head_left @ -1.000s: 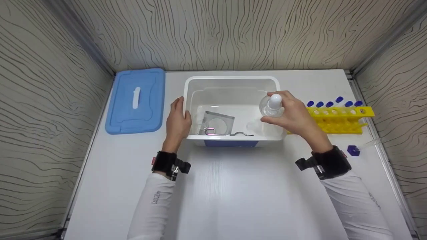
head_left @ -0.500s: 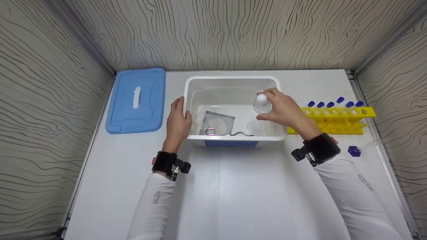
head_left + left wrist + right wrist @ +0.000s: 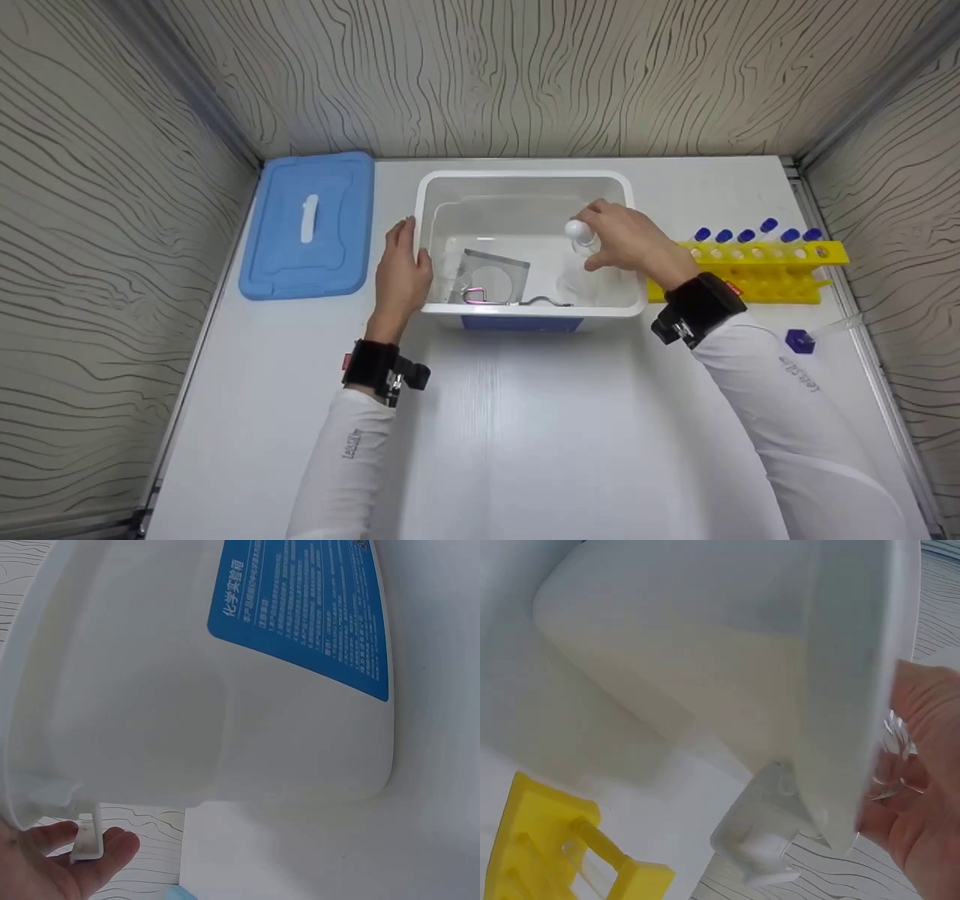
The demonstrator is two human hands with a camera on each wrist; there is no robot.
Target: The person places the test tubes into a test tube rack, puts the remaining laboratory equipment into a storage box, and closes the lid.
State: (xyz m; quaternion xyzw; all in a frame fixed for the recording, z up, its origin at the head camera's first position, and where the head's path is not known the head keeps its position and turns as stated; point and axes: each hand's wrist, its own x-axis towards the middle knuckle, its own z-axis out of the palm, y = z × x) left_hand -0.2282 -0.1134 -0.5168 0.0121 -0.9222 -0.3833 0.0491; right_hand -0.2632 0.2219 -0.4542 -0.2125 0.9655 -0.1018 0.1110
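My right hand [image 3: 626,241] holds a clear glass alcohol lamp [image 3: 582,238] with a white domed cap, thumb and fingers round its body. It hangs inside the right end of the white plastic box [image 3: 525,309]. In the right wrist view the box wall covers part of the lamp's glass [image 3: 894,757]. My left hand [image 3: 401,274] rests against the box's left end. The left wrist view shows its fingers [image 3: 112,859] around the white latch [image 3: 90,836] below the rim. In the box lie a wire gauze square [image 3: 491,277] with a pale round centre and a bent metal piece [image 3: 544,301].
A blue lid [image 3: 306,225] with a white handle lies left of the box. To the right stands a yellow rack [image 3: 780,255] with several blue-capped tubes [image 3: 769,224]. Near the right table edge lies a clear tube with a blue hexagonal base [image 3: 800,341]. Patterned walls enclose the table.
My right hand has moved left and carried the alcohol lamp further over the inside of the box, tilting its cap leftward. The left hand keeps its place at the box.
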